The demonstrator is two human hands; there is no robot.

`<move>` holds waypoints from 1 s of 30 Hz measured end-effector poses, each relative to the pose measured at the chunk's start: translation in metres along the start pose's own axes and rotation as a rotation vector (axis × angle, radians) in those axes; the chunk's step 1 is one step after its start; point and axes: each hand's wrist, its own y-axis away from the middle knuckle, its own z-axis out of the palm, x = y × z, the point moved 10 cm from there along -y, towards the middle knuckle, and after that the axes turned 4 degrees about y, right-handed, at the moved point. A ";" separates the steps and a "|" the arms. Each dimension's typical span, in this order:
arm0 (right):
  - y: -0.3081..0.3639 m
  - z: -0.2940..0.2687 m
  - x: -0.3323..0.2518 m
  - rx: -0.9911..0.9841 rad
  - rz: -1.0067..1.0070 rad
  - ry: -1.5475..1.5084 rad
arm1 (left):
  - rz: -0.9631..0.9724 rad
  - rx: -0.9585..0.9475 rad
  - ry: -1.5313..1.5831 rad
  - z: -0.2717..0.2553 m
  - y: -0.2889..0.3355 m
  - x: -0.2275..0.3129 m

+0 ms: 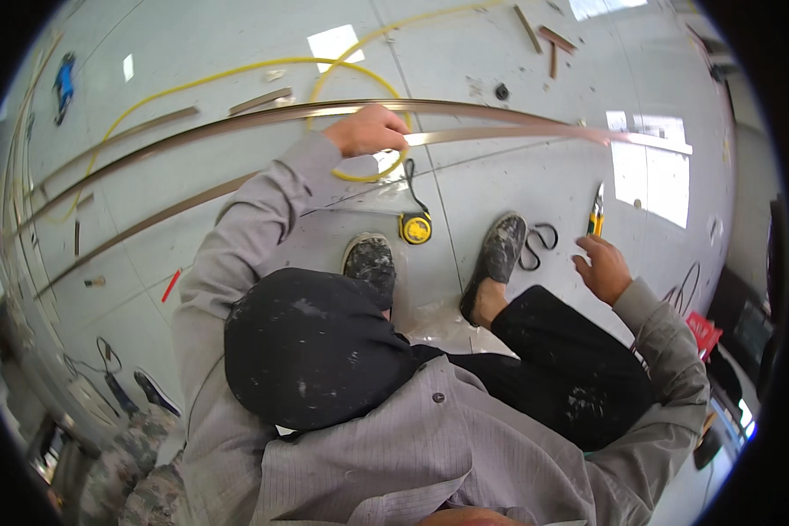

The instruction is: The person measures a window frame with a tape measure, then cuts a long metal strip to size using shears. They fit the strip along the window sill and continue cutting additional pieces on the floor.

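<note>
My left hand (368, 131) is closed around a long, thin metal trim strip (491, 135), which runs out to the right above the floor. Against the back of that hand lies a second, darker bronze strip (210, 131); I cannot tell whether the fingers hold it too. My right hand (603, 270) is low at the right with its fingers apart. Just beyond its fingertips are yellow-handled cutters (596, 210), blades pointing away. A yellow and black tape measure (415, 228) with a black strap rests between my feet.
A yellow hose (237, 72) loops across the tiled floor (500, 184). Short strip offcuts (552, 44) lie at the back. A black cord (539, 245) is beside my right shoe, and a red stick (172, 285) is at the left. Someone in camouflage trousers (136, 451) is behind left.
</note>
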 end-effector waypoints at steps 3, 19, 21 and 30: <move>0.032 0.071 0.067 0.005 0.280 -0.208 | 0.058 -0.049 -0.170 0.003 -0.003 0.021; -0.062 0.169 0.051 0.251 0.228 0.065 | -0.224 -0.048 0.296 0.013 -0.011 0.088; -0.061 0.182 0.065 0.157 0.320 -0.143 | -0.243 -0.048 0.316 0.015 -0.013 0.104; -0.049 0.147 0.014 -0.008 0.362 -1.474 | -0.244 -0.144 0.386 0.052 -0.061 0.130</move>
